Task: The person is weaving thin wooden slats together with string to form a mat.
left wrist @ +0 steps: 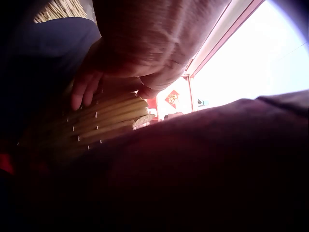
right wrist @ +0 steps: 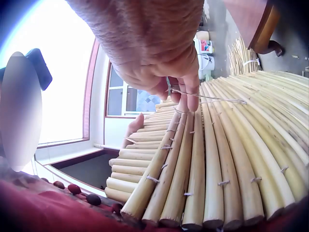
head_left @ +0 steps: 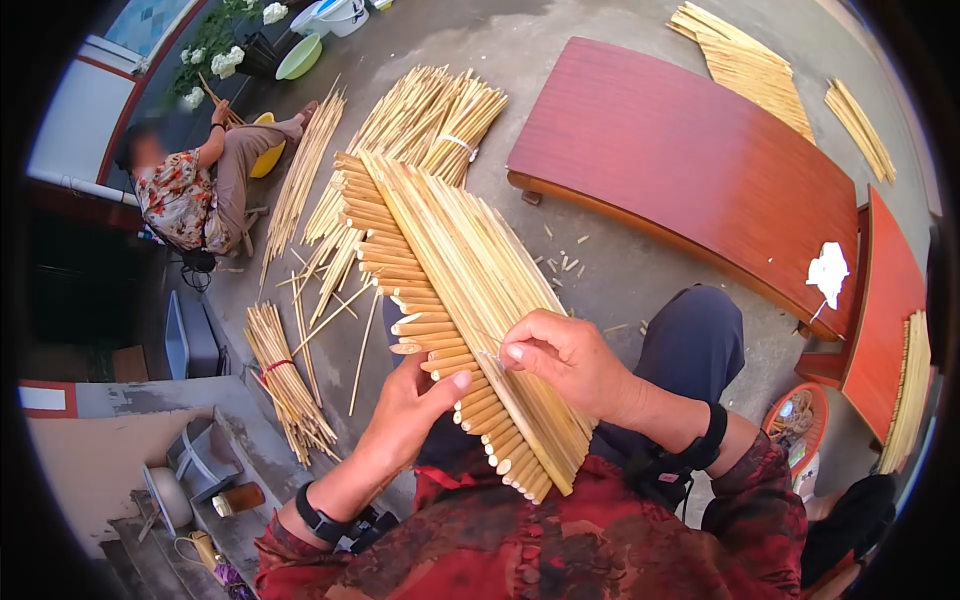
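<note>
Basically, stalk mat lies across the lap (dark trousers), approx. mid-view: pale yellow-tan stalks side by side, long ones running diag., w/ a row of short cut ends poking out at an angle along its L edge. Small white stitches cross the stalks, seen best in R wrist view.

L hand grips that edge, thumb on top, rest under it, so clamped on the mat; in L wrist view two fingers lie close tog. against the stalks, v. dark there. R hand is just over the mat, thumb & index tips together, pinching thin pale thread, which trails over the stalks.

Further out, on grey floor: small bundle w/ red tie, L side; stalk scraps near R knee. Beyond: larger stalk pile, plus red-brown wooden surface on R w/ crumpled white item. Far L, seated person holds thin stalks, yellow basin next to them.
</note>
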The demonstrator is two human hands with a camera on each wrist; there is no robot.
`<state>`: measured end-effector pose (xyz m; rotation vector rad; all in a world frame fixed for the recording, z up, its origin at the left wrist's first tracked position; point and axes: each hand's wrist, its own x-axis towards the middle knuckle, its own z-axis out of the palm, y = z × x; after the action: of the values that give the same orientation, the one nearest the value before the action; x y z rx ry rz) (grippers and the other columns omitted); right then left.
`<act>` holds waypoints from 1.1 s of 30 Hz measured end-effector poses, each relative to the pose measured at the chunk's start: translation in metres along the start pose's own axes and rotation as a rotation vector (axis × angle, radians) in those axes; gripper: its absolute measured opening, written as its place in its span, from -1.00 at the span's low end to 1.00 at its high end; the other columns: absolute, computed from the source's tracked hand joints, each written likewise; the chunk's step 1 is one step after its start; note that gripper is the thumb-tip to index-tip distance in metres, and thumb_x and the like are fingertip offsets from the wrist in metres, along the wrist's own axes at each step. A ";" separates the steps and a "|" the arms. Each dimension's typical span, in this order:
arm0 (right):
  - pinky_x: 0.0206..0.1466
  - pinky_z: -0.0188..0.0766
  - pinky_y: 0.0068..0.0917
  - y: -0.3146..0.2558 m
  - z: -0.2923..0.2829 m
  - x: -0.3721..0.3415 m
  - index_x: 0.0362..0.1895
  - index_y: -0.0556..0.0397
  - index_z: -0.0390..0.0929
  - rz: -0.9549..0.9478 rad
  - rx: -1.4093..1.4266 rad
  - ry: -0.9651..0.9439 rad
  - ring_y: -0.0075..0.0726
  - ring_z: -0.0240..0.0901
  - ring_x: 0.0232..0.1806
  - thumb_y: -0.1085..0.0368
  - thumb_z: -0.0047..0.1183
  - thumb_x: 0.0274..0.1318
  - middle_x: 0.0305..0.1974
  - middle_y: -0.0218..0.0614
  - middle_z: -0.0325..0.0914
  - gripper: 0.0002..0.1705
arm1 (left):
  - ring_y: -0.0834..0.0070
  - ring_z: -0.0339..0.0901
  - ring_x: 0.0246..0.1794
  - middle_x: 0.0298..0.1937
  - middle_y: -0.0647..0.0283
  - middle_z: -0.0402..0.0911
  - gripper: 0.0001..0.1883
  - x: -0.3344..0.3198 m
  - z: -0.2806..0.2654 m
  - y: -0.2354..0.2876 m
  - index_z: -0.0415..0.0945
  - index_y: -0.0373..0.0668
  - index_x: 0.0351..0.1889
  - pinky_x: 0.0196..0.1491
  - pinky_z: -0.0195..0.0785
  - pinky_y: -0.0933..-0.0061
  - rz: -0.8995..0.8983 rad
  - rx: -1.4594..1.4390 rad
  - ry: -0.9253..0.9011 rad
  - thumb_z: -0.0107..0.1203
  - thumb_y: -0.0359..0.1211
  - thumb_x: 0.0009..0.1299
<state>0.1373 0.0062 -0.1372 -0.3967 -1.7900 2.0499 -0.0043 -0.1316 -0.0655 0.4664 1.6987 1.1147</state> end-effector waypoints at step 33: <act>-0.30 0.39 -0.28 -0.016 -0.009 0.038 -0.37 0.02 0.51 -0.066 -0.362 -0.368 -0.06 0.46 -0.39 0.25 -0.03 0.08 -0.48 -0.20 0.47 -0.87 | 0.41 0.42 -0.58 -0.59 0.08 0.44 -0.61 -0.016 -0.019 0.018 0.39 -0.43 -0.43 -0.45 0.25 0.38 0.098 0.534 0.194 -0.15 -0.22 0.43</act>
<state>0.1093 0.0332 -0.1211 -0.0539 -2.3697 1.8404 -0.0184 -0.1429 -0.0404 0.7998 2.1712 0.7802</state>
